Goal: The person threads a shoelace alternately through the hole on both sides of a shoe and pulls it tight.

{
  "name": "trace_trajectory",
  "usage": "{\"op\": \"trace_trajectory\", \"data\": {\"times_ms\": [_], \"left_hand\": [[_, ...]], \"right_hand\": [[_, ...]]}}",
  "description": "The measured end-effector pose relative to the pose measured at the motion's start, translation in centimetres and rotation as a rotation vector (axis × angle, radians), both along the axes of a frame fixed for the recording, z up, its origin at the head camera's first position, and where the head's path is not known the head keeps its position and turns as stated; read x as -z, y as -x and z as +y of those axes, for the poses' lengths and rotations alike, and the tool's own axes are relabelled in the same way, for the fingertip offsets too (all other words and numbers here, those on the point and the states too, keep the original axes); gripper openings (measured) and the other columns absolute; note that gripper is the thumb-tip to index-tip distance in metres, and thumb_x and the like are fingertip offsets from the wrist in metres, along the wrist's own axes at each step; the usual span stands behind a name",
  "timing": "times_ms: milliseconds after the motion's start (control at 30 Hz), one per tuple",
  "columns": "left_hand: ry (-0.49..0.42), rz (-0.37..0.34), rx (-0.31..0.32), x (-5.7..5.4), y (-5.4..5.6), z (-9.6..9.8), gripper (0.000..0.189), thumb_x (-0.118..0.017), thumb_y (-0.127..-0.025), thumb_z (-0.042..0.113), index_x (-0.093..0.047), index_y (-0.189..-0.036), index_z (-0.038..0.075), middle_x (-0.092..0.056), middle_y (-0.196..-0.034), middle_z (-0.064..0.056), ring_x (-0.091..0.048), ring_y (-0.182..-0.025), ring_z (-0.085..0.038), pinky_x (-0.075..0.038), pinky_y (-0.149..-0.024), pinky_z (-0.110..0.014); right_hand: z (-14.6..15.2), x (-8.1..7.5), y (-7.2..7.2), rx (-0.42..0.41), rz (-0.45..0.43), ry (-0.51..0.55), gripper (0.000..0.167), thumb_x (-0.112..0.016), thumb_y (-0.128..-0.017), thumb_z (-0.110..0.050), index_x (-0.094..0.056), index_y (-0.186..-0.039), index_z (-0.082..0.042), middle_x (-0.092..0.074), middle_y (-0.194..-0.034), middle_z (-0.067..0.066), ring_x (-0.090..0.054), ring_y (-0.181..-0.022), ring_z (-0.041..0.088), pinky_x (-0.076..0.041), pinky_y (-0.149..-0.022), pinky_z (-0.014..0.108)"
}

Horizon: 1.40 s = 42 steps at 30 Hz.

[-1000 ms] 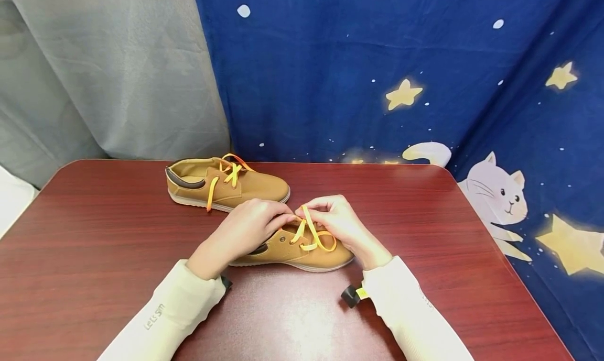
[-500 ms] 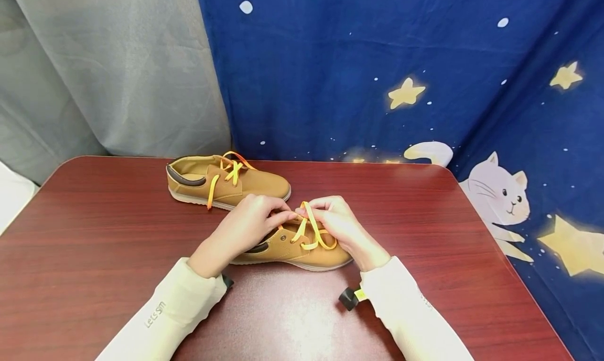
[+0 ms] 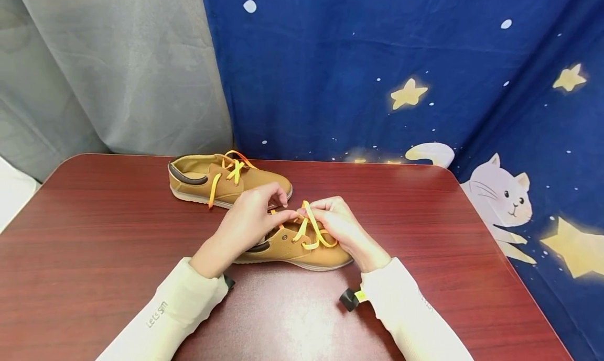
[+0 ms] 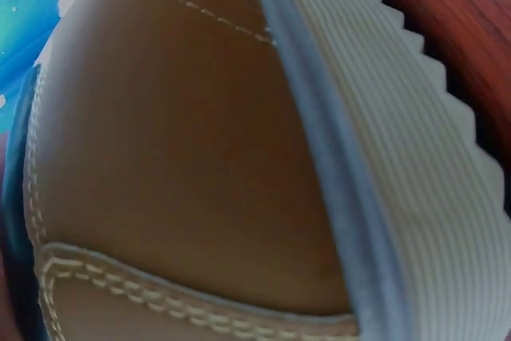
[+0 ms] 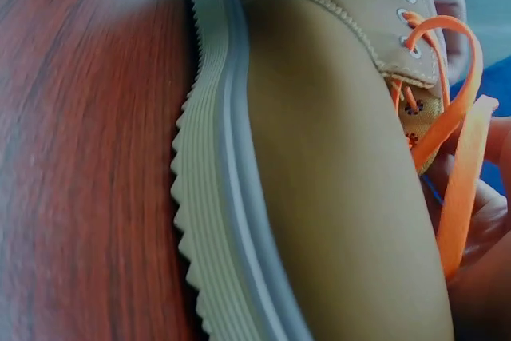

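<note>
A tan shoe (image 3: pixel 288 253) with a pale ridged sole stands on the table, toe to the right. Its yellow-orange shoelace (image 3: pixel 311 222) is threaded through front eyelets and loops over the toe. My right hand (image 3: pixel 341 226) pinches the lace above the tongue with thumb and fingertips. My left hand (image 3: pixel 247 217) is over the shoe's opening, thumb reaching to the right fingertips, index finger raised apart from the thumb. In the right wrist view, the lace (image 5: pixel 459 189) passes in front of the right fingers. The left wrist view shows only the shoe's side (image 4: pixel 184 141).
A matching tan shoe (image 3: pixel 266 184) with yellow laces stands behind, near the back edge of the red-brown table (image 3: pixel 118 235). Grey and blue curtains (image 3: pixel 321 62) hang right behind the table. A black wrist camera (image 3: pixel 349 299) hangs below the right sleeve.
My left index finger has lifted away from the thumb and curled up, parting the earlier pinch at the lace. The right hand and the shoes have stayed almost still.
</note>
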<state>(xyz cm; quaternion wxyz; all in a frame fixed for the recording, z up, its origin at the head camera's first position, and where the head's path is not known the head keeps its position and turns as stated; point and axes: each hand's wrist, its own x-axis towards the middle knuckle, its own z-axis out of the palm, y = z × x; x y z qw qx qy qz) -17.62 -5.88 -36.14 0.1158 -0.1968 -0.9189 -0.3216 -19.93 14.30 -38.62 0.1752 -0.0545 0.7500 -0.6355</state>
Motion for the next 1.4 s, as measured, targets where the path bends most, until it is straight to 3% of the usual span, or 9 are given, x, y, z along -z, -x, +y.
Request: {"op": "trace_trajectory", "data": {"times_ms": [133,267,400,500,667,867,1100,1267,1400], "left_hand": [[0.037,0.098,-0.108,-0.2,-0.5,0.2,0.026,-0.088,-0.075,0.039,-0.067,-0.071,0.024,-0.065,-0.076,0.006,-0.056,-0.062,-0.012,-0.042,-0.056,-0.029],[0.126,0.099,-0.156,-0.4,-1.0,0.4,0.022,-0.084,-0.077,0.050,-0.078,-0.066,0.032,-0.070,-0.068,0.012,-0.061,-0.058,-0.014,-0.039,-0.047,-0.029],[0.197,0.042,-0.111,-0.7,-1.3,0.4,0.013,-0.080,-0.082,0.048,-0.083,-0.079,0.036,-0.073,-0.070,0.010,-0.059,-0.055,-0.016,-0.035,-0.045,-0.029],[0.222,-0.046,-0.089,-1.0,-1.5,0.4,0.011,-0.079,-0.084,0.046,-0.083,-0.088,0.037,-0.073,-0.069,0.010,-0.056,-0.055,-0.015,-0.034,-0.045,-0.030],[0.217,-0.158,-0.108,-0.8,-1.2,0.7,0.014,-0.079,-0.082,0.049,-0.082,-0.091,0.038,-0.076,-0.074,0.008,-0.059,-0.058,-0.016,-0.034,-0.046,-0.031],[0.198,-0.148,-0.130,-0.2,-1.0,1.0,0.005,-0.081,-0.082,0.042,-0.082,-0.080,0.037,-0.076,-0.077,0.014,-0.063,-0.062,-0.015,-0.036,-0.046,-0.030],[0.175,-0.184,-0.130,-0.3,-0.7,0.9,0.016,-0.076,-0.078,0.026,-0.073,-0.063,0.032,-0.068,-0.065,0.015,-0.055,-0.056,-0.010,-0.037,-0.047,-0.028],[0.194,-0.208,-0.050,-1.0,-0.8,0.2,0.017,-0.074,-0.080,0.021,-0.074,-0.064,0.027,-0.067,-0.063,0.013,-0.056,-0.059,-0.010,-0.042,-0.051,-0.030],[0.256,-0.158,0.005,-1.5,-1.3,-0.7,0.018,-0.072,-0.079,0.016,-0.073,-0.064,0.025,-0.066,-0.062,0.013,-0.058,-0.061,-0.009,-0.048,-0.057,-0.033]], "right_hand": [[0.2,0.0,-0.1,-0.020,0.043,-0.002,0.025,-0.064,-0.093,-0.007,-0.073,-0.104,0.014,-0.074,-0.075,-0.002,-0.067,-0.063,0.003,-0.052,-0.056,0.017],[0.3,0.2,0.0,-0.068,0.104,-0.020,0.023,-0.065,-0.092,-0.007,-0.075,-0.105,0.010,-0.079,-0.091,0.009,-0.069,-0.078,0.003,-0.054,-0.068,0.018],[0.3,0.3,0.0,-0.083,0.107,-0.029,0.023,-0.065,-0.092,-0.007,-0.075,-0.106,0.008,-0.077,-0.103,0.016,-0.070,-0.085,0.003,-0.055,-0.070,0.018],[0.2,0.3,-0.1,-0.078,0.088,-0.025,0.024,-0.065,-0.092,-0.008,-0.075,-0.107,0.007,-0.077,-0.105,0.016,-0.069,-0.084,0.003,-0.054,-0.068,0.017],[0.2,0.4,-0.1,-0.100,0.079,-0.014,0.026,-0.065,-0.093,-0.012,-0.075,-0.109,0.006,-0.077,-0.107,0.016,-0.070,-0.087,0.004,-0.055,-0.069,0.018],[0.1,0.5,-0.1,-0.093,0.071,-0.027,0.026,-0.065,-0.093,-0.012,-0.075,-0.108,0.006,-0.077,-0.101,0.012,-0.069,-0.080,0.005,-0.055,-0.064,0.019],[0.3,0.5,-0.1,-0.117,0.134,-0.083,0.024,-0.065,-0.092,-0.011,-0.077,-0.106,0.004,-0.078,-0.102,0.009,-0.066,-0.083,0.002,-0.052,-0.065,0.017],[0.8,0.6,0.0,-0.164,0.123,-0.026,0.025,-0.064,-0.096,-0.013,-0.075,-0.111,0.005,-0.078,-0.097,0.005,-0.068,-0.079,0.002,-0.053,-0.064,0.016],[0.8,0.7,0.1,-0.178,0.125,-0.023,0.025,-0.067,-0.095,-0.016,-0.077,-0.111,0.000,-0.079,-0.103,0.008,-0.070,-0.087,0.003,-0.056,-0.073,0.018]]}}
